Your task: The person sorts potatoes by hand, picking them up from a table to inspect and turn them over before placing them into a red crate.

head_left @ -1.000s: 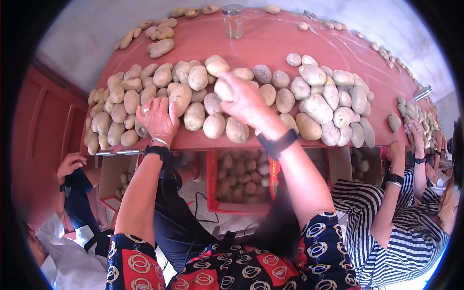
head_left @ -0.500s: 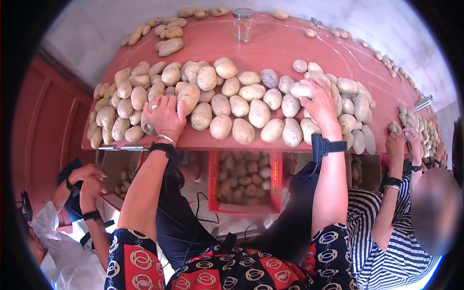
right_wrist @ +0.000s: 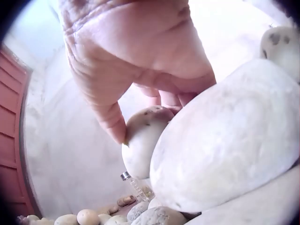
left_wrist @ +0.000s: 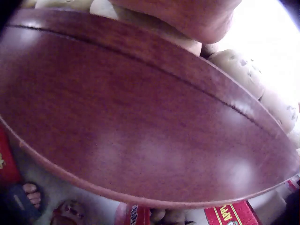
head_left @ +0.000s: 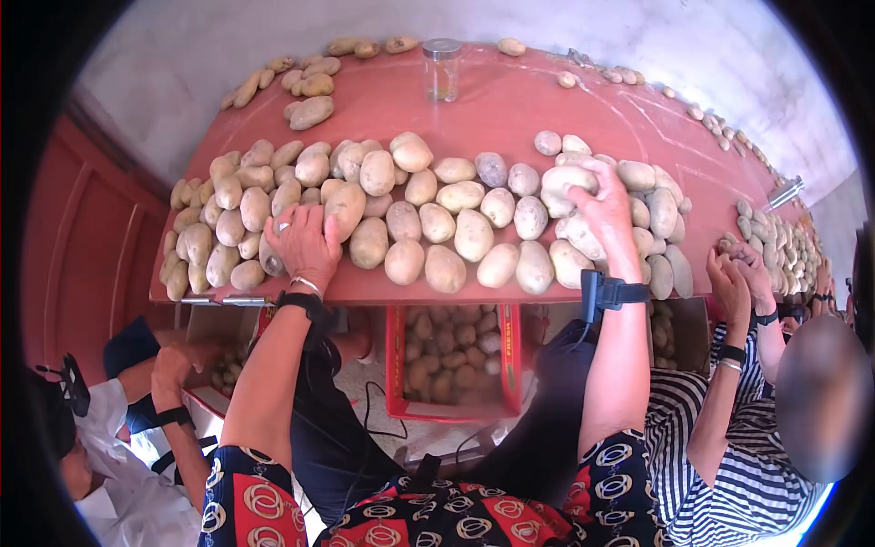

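Potatoes cover the front of a red table in the head view. My right hand [head_left: 603,208] grips a pale potato [head_left: 561,189] at the left side of the right-hand heap. The right wrist view shows the thumb and fingers around a potato [right_wrist: 140,140], with a larger potato [right_wrist: 225,136] close in front. My left hand [head_left: 308,244] rests at the table's front edge on the left heap, its thumb against an upright potato [head_left: 345,208]. Only the heel of the left hand [left_wrist: 187,18] shows in the left wrist view, above the table edge; its fingers are hidden there.
A lidded glass jar [head_left: 442,73] stands at the back of the table [head_left: 383,109], near smaller potato groups. Below the front edge sits a red box [head_left: 396,406] of potatoes. A person in stripes [head_left: 766,447] works at the right; another person [head_left: 137,492] sits at the left.
My right hand has moved from the middle potatoes to the right-hand heap, where it now grips a potato. My left hand has stayed by the same potato. The head view has shifted slightly.
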Tool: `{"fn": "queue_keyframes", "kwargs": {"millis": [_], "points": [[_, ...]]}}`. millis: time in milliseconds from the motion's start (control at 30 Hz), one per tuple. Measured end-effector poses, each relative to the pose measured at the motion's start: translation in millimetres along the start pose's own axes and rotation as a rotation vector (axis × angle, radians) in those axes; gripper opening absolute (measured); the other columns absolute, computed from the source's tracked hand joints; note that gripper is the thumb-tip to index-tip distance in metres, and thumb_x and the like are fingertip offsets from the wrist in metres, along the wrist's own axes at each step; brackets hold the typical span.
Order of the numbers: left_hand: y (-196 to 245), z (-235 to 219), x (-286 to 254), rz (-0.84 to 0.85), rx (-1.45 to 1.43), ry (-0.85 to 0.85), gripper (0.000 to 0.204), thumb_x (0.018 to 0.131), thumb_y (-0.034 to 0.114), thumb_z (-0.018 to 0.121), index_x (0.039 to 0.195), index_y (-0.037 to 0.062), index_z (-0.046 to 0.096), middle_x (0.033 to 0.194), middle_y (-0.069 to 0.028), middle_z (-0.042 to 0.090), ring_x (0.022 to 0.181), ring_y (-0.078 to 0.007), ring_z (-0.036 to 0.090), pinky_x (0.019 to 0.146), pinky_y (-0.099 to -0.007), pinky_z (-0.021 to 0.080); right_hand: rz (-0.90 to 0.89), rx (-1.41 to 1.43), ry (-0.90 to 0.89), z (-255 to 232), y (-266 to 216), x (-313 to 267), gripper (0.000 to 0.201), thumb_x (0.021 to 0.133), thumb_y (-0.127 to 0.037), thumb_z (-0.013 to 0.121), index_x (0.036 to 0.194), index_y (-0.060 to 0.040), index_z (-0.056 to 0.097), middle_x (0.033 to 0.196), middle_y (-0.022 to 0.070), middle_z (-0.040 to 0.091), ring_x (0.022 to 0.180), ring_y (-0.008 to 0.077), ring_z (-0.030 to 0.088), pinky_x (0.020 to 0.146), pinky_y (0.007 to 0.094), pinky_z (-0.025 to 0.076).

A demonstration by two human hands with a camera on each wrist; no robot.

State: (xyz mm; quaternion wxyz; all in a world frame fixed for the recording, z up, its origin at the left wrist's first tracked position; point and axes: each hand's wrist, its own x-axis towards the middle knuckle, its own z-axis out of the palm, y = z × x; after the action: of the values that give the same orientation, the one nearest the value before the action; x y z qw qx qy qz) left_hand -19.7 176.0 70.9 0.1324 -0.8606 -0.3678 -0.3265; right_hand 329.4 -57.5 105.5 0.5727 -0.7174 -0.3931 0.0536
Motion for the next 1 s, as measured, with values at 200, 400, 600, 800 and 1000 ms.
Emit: {"fn": "queue_keyframes", "kwargs": {"millis": [200,400,600,800,1000], "points": [[-0.1,1.6,0.1,-0.018,-0.005,-0.004,0.024,0.084,0.034,0.05,0.091,0.0132,0.06,0.099,-0.0012,0.059,0.109,-0.0245,0.048,0.1,-0.0537,0.021,0.23,-0.323,0.119,-11.7,-23.5,-2.8,0.045,0.087,-0.041,0.058,0.109,-0.0013,0.059,0.094,0.0181,0.066,0.09,0.0277,0.064,0.08,0.0378,0.049],[-1.1,3.5,-0.4,0.01,0.03,0.049,0.024,0.084,0.034,0.05,0.09,0.0134,0.061,0.098,-0.0004,0.058,0.108,-0.0245,0.048,0.099,-0.0535,0.022,0.122,-0.756,0.174,-5.9,-32.3,-9.2,0.034,0.083,-0.034,0.063,0.099,-0.0041,0.06,0.095,0.0183,0.064,0.098,0.0342,0.059,0.081,0.0464,0.046],[-0.1,1.9,-0.1,0.016,0.028,0.042,0.023,0.084,0.034,0.05,0.09,0.0134,0.061,0.098,-0.0009,0.058,0.107,-0.0243,0.048,0.099,-0.0536,0.022,0.105,-0.489,0.168,-10.5,-17.3,-4.2,0.023,0.084,-0.023,0.063,0.098,-0.0052,0.062,0.091,0.0152,0.065,0.09,0.0271,0.062,0.079,0.038,0.047],[-0.8,2.1,0.1,0.012,0.026,0.032,0.023,0.085,0.034,0.05,0.09,0.0131,0.06,0.098,-0.0011,0.058,0.106,-0.0243,0.049,0.099,-0.0538,0.022,0.043,-0.069,0.444,-53.7,-11.2,-4.3,0.022,0.089,-0.014,0.058,0.106,-0.002,0.062,0.093,0.0062,0.066,0.087,0.0121,0.06,0.079,0.0268,0.046],[-1.2,3.4,-0.2,0.008,-0.003,0.033,0.023,0.085,0.034,0.05,0.088,0.0133,0.06,0.096,-0.0023,0.058,0.107,-0.0244,0.049,0.099,-0.054,0.022,-0.04,-0.403,0.317,-50.5,-24.2,-25.9,0.044,0.088,-0.036,0.055,0.118,-0.0038,0.057,0.12,0.0239,0.054,0.117,0.0326,0.049,0.1,0.0418,0.035]]}}
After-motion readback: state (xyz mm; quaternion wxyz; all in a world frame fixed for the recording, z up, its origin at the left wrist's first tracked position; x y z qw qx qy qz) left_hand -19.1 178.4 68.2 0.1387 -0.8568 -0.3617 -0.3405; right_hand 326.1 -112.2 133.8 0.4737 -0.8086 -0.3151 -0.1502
